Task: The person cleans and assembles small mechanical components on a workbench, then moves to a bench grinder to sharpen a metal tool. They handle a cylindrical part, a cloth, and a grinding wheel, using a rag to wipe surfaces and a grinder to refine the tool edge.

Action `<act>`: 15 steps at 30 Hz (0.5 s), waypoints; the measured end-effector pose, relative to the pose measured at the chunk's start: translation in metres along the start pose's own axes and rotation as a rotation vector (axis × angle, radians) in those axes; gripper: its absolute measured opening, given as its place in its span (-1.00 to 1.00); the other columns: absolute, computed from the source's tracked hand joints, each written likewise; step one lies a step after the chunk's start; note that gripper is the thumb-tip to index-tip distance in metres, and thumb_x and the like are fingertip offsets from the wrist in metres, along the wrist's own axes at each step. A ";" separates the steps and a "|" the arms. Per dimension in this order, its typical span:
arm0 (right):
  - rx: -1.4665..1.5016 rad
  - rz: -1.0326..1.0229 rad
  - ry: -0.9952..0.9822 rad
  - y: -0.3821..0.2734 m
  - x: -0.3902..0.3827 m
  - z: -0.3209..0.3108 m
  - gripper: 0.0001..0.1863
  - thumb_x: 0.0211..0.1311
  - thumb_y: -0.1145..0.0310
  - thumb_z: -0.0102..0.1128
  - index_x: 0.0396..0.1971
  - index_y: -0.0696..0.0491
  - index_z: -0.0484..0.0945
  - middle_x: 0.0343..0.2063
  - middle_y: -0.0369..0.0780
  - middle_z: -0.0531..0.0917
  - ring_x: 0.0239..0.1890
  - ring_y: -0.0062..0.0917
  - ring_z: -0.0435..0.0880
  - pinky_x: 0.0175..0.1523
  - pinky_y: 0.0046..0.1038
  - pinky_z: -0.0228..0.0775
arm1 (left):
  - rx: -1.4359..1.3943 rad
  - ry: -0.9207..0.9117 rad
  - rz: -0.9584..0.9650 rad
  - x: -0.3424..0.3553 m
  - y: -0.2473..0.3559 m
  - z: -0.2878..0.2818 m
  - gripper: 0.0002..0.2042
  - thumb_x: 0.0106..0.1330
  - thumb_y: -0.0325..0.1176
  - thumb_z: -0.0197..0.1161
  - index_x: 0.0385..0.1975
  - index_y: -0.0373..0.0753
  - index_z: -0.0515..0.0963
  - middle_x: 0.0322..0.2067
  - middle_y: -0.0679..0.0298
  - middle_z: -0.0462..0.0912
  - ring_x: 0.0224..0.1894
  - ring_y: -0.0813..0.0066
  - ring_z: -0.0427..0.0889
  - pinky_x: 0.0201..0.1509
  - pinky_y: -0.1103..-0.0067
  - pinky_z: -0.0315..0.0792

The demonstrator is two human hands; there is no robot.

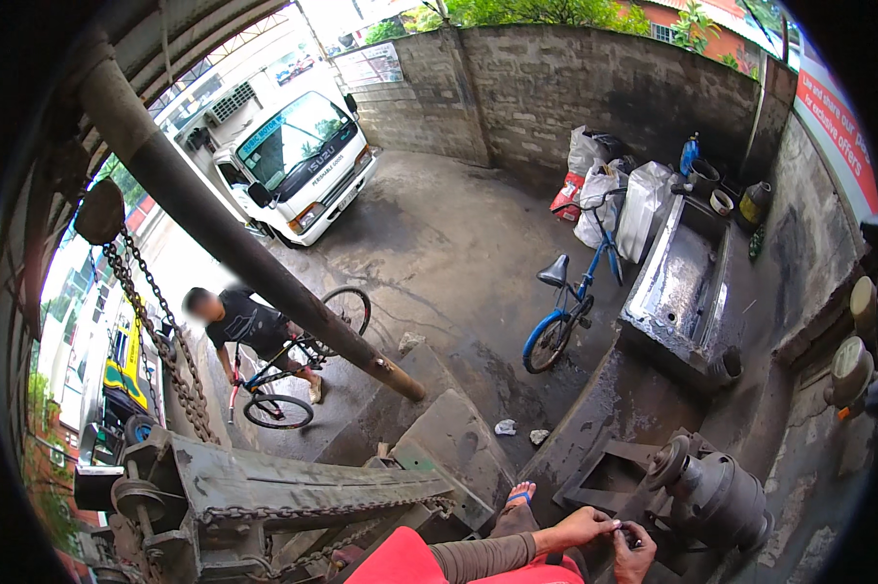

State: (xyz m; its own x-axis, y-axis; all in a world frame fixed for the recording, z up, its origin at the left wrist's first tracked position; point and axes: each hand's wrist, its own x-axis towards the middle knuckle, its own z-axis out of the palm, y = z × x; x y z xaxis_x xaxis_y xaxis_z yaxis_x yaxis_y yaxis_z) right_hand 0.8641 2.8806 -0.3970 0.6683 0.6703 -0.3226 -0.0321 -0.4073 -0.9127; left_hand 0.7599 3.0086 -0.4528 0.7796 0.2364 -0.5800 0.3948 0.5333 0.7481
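Observation:
Low in the view, my left hand [587,527] and my right hand [634,555] come together, fingertips almost touching. Both are closed in a pinch. Whatever lies between the fingers is too small and dark to name. A brown sleeve covers my left forearm, and red cloth shows beside it. Just right of my hands is a grimy machine like an electric motor [719,498], on a metal frame [604,472]. Beyond my left hand, my foot in a blue-strapped sandal [520,493] rests on the concrete.
A heavy steel beam [303,477] with a rusty chain [312,510] lies to my left; a thick post [234,234] slants above. A person [249,321] walks a dark bicycle [278,411]. Further off are a white truck [298,156], a blue bicycle [580,292] and a metal trough [638,302].

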 end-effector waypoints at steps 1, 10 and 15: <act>-0.093 0.007 -0.009 0.000 0.000 -0.002 -0.78 0.30 0.45 0.35 -0.10 0.18 0.68 -0.26 -0.25 0.76 -0.26 -0.54 0.71 -0.15 -0.49 0.56 | 0.069 0.023 0.008 -0.001 0.002 0.000 -0.60 0.45 -0.02 0.23 -0.25 -0.31 0.72 -0.58 0.44 0.58 -0.61 0.71 0.36 -0.55 0.63 0.21; -0.216 -0.172 0.072 0.004 0.004 0.002 -0.81 0.15 0.51 0.35 -0.21 0.17 0.66 -0.46 -0.34 0.60 -0.51 -0.73 0.46 -0.40 -0.64 0.32 | -0.044 0.028 -0.056 0.013 -0.005 -0.005 -0.70 0.42 -0.13 0.28 -0.31 -0.28 0.72 -0.51 0.43 0.60 -0.53 0.69 0.42 -0.48 0.62 0.29; 0.027 -0.036 0.128 0.019 0.011 0.001 -0.78 0.15 0.57 0.39 -0.19 0.24 0.68 -0.42 -0.39 0.61 -0.39 -0.76 0.47 -0.26 -0.66 0.33 | -0.383 -0.056 -0.131 0.022 -0.016 -0.002 -0.75 0.41 -0.12 0.30 -0.37 -0.16 0.68 -0.55 0.53 0.48 -0.54 0.71 0.35 -0.52 0.65 0.22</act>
State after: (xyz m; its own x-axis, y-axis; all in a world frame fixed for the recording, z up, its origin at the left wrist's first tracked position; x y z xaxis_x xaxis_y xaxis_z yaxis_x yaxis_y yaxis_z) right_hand 0.8697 2.8806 -0.4179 0.7585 0.5990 -0.2567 -0.0254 -0.3665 -0.9301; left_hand 0.7691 3.0070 -0.4785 0.7638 0.1074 -0.6365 0.2916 0.8223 0.4887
